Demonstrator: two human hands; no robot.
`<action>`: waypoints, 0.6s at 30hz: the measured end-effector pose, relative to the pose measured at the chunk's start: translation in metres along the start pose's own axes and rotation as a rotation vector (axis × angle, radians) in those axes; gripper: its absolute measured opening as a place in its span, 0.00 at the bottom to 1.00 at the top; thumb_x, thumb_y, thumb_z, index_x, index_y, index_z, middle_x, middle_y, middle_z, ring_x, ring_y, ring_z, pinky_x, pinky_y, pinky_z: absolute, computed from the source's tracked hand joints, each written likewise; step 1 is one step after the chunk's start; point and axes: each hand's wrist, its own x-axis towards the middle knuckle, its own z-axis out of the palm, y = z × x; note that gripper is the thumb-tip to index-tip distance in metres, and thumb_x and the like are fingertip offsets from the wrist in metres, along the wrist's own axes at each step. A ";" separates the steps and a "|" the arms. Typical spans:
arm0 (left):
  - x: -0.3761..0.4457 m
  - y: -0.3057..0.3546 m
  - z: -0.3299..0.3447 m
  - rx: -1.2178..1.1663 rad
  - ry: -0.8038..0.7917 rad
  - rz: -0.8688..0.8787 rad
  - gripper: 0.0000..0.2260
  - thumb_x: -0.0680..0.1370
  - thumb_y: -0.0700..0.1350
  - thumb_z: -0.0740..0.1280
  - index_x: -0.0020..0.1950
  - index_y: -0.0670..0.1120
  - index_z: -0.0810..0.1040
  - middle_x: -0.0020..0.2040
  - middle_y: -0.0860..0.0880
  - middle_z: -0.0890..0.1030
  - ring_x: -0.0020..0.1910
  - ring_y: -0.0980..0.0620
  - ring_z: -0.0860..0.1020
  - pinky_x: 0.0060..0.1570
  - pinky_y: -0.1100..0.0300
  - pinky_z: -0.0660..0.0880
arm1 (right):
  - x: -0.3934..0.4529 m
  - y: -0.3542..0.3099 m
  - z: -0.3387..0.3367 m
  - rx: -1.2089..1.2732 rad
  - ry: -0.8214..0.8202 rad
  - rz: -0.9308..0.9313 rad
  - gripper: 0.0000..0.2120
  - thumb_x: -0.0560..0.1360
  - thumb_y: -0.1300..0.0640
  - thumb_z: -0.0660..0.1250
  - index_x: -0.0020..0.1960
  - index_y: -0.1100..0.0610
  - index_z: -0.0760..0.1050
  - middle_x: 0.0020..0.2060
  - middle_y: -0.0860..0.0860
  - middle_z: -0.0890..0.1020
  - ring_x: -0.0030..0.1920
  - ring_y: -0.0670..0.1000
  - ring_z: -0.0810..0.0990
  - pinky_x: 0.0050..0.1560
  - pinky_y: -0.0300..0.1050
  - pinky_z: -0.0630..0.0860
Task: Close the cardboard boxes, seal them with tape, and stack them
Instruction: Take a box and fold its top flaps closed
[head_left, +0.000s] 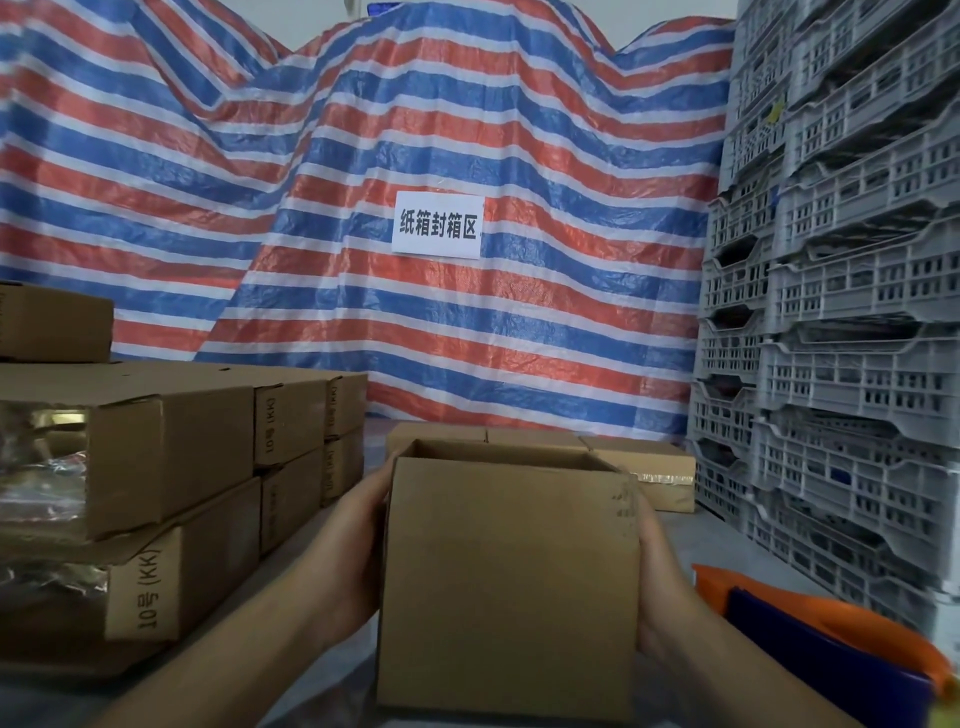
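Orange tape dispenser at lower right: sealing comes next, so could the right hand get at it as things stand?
Probably yes, once freed. The right hand grips the open brown cardboard box now, but the orange tape dispenser lies just beside that forearm with nothing between them.

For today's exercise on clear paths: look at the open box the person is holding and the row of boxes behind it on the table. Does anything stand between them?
Nothing visible does. The open box, held between the left hand and right hand, hides the stretch of table directly behind it. The sealed boxes sit beyond it. The orange tape dispenser lies off to the right.
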 end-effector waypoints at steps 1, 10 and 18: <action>0.000 0.000 -0.001 -0.004 -0.007 0.000 0.16 0.72 0.57 0.65 0.42 0.47 0.87 0.40 0.45 0.84 0.36 0.49 0.83 0.36 0.56 0.76 | 0.000 0.000 0.000 -0.003 -0.010 0.003 0.30 0.65 0.31 0.62 0.34 0.58 0.85 0.31 0.57 0.83 0.29 0.54 0.83 0.29 0.45 0.79; 0.000 0.000 -0.002 -0.010 -0.035 -0.034 0.17 0.70 0.59 0.67 0.44 0.48 0.87 0.43 0.44 0.85 0.39 0.49 0.85 0.39 0.55 0.77 | -0.008 -0.004 0.005 0.002 -0.018 -0.001 0.28 0.66 0.36 0.61 0.22 0.57 0.79 0.22 0.52 0.78 0.21 0.50 0.77 0.22 0.40 0.75; 0.003 0.000 -0.001 0.008 0.000 -0.043 0.18 0.75 0.60 0.65 0.46 0.49 0.87 0.46 0.44 0.86 0.42 0.48 0.85 0.34 0.58 0.79 | 0.003 -0.014 0.002 -0.120 -0.073 -0.117 0.26 0.74 0.37 0.60 0.36 0.55 0.85 0.34 0.56 0.84 0.32 0.52 0.84 0.37 0.46 0.78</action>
